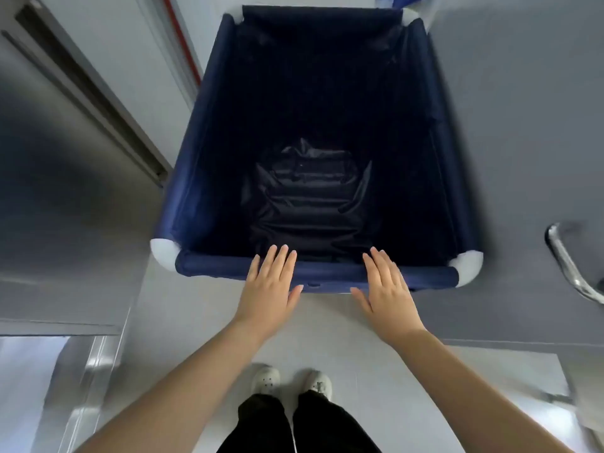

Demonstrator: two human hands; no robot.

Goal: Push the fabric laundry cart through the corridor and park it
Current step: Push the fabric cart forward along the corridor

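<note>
A navy fabric laundry cart (209,125) with white corner joints stands right in front of me, seen from above. Its deep inside is dark, with crumpled black fabric (310,197) at the bottom. My left hand (271,286) lies flat on the near padded rim (212,266), fingers spread and pointing forward. My right hand (385,289) rests the same way on the rim a little to the right. Neither hand curls around the rim.
A grey wall with a door frame (88,93) runs close along the cart's left side. On the right is a grey door with a metal handle (568,266). A metal threshold (81,371) shows at lower left. My feet (291,380) stand on light grey floor.
</note>
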